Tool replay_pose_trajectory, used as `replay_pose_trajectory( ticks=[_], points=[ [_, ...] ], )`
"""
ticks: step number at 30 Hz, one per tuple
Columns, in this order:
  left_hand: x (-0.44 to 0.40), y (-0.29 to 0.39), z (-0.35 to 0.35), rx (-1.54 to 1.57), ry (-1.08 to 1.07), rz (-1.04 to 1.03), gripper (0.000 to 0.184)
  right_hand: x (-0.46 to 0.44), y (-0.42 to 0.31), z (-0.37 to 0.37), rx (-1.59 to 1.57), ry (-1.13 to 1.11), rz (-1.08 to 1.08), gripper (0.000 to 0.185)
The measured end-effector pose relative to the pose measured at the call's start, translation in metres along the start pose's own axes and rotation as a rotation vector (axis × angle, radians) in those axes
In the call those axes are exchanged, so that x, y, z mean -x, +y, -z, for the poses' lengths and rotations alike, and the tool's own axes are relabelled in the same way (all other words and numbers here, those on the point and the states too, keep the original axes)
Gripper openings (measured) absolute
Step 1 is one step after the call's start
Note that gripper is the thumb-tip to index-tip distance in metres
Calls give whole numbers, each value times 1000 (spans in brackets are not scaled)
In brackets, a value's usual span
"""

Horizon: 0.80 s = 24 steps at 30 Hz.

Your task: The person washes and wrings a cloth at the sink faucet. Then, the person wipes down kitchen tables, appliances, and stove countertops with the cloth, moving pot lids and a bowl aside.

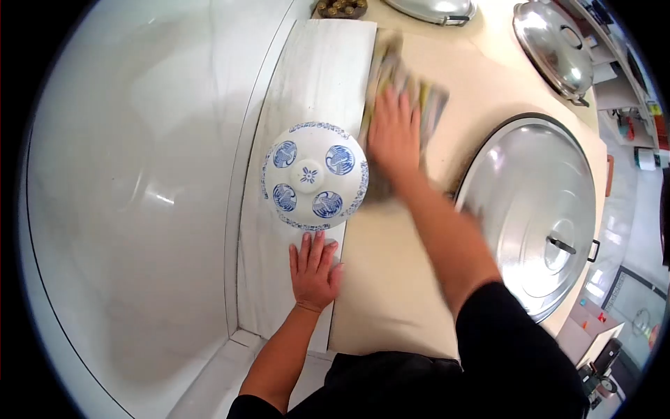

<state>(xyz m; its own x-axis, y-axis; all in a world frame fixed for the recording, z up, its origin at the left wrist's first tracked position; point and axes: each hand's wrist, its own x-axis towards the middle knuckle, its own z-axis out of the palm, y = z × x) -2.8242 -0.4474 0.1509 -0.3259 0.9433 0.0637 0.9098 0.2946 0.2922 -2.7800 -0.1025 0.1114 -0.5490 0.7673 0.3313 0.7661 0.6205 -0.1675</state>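
A white porcelain lid (308, 175) with blue round motifs and a knob in its middle tops a round dish seen from above, on the pale marble ledge (324, 63). My left hand (315, 272) lies flat on the ledge, fingers spread, its fingertips right at the near edge of the lid. To the right of the dish, my right hand (396, 133) presses a striped cloth (434, 105) against the beige countertop (391, 279). The cloth is blurred, and part of it is hidden under the palm.
A large steel pot lid (530, 209) with a black handle lies to the right of my right forearm. Farther back are another domed steel lid (555, 49), a third at the top edge (433, 8) and a small brown cluster (342, 8). White wall tiles (139, 174) border the ledge.
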Motion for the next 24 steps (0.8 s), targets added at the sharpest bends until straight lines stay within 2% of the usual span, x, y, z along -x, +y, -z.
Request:
replay_pose_trajectory(
  ticks=[2,4,5,8,10,14,18,22,24],
  points=[
    [-2,-3,0,-21,-18,-4,44,104,-34,57,-186,-246,30,64],
    [2,-2,-2,-29,-58,17,44,186,-70,81,-237,-343,-22,68],
    [2,-2,-2,-8,-34,-2,43,195,-67,87,-264,-369,-15,68],
    [0,0,-1,-39,-49,-1,43,173,-59,76,-318,-349,-25,68],
    [3,1,0,-31,-44,3,43,125,-54,56,-166,-302,-61,62],
    [-1,-1,-1,-13,-21,-6,43,26,-26,-4,-50,-106,-93,57],
    [-1,-1,0,-4,-5,-2,42,-32,4,-28,-107,-71,-73,57],
    [1,-1,-1,22,43,-10,41,3,-9,-23,-73,-16,-72,57],
    [4,-3,-2,44,29,-1,42,77,-26,11,-109,-22,24,58]
  ],
)
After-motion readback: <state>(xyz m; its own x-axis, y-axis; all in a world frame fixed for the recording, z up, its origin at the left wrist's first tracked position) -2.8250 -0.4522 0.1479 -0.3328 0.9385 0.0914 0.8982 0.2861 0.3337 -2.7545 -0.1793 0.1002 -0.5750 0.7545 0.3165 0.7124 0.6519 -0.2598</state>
